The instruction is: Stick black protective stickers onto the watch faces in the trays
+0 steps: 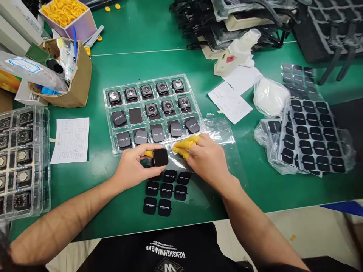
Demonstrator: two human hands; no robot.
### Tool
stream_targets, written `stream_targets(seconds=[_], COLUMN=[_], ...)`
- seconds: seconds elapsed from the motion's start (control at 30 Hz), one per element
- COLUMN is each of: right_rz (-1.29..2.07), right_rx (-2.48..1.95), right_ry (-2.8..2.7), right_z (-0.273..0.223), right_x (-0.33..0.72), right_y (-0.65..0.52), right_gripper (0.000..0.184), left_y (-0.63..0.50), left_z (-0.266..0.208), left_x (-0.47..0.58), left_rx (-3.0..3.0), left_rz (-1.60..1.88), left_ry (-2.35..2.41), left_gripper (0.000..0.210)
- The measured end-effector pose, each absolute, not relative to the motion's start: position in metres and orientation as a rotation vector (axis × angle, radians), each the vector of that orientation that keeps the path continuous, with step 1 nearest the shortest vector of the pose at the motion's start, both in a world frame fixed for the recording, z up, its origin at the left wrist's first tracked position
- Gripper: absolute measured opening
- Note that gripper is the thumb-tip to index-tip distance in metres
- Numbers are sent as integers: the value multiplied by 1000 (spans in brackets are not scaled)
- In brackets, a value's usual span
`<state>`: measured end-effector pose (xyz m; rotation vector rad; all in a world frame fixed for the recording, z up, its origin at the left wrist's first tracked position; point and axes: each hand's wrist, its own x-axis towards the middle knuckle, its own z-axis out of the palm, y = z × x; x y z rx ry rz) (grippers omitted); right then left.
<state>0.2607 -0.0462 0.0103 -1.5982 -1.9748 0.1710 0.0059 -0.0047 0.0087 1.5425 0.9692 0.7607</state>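
In my left hand (136,163) is a smartwatch body (160,157), gripped between thumb and fingers with its black screen facing up. Yellow finger cots cover some fingertips of both hands. My right hand (200,153) pinches a small white wipe (173,148) just right of the watch, apart from it. Beyond my hands lies a clear plastic tray (195,102) with several strapless watch bodies; some at the front are covered by black printed films. Below the hands, several black square films (166,190) lie in rows on a clear sheet (224,132).
A stacked tray of watches (42,151) and a paper slip (70,139) are at left, a cardboard box (81,81) behind. A white bottle (238,53) stands at the back right. Film sheets (312,136) lie at right.
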Motion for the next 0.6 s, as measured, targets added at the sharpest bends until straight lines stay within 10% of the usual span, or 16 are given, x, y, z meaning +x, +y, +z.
stream_targets(seconds=[0.6], right_rz=[99], right_rx=[-1636], right_ry=[-1962], right_z=[13], right_x=[224], right_y=[-36], right_gripper=[14], left_y=[-7], left_z=[2], left_x=[6], left_rx=[1512], left_rz=[793], left_ry=[1026], left_gripper=[46])
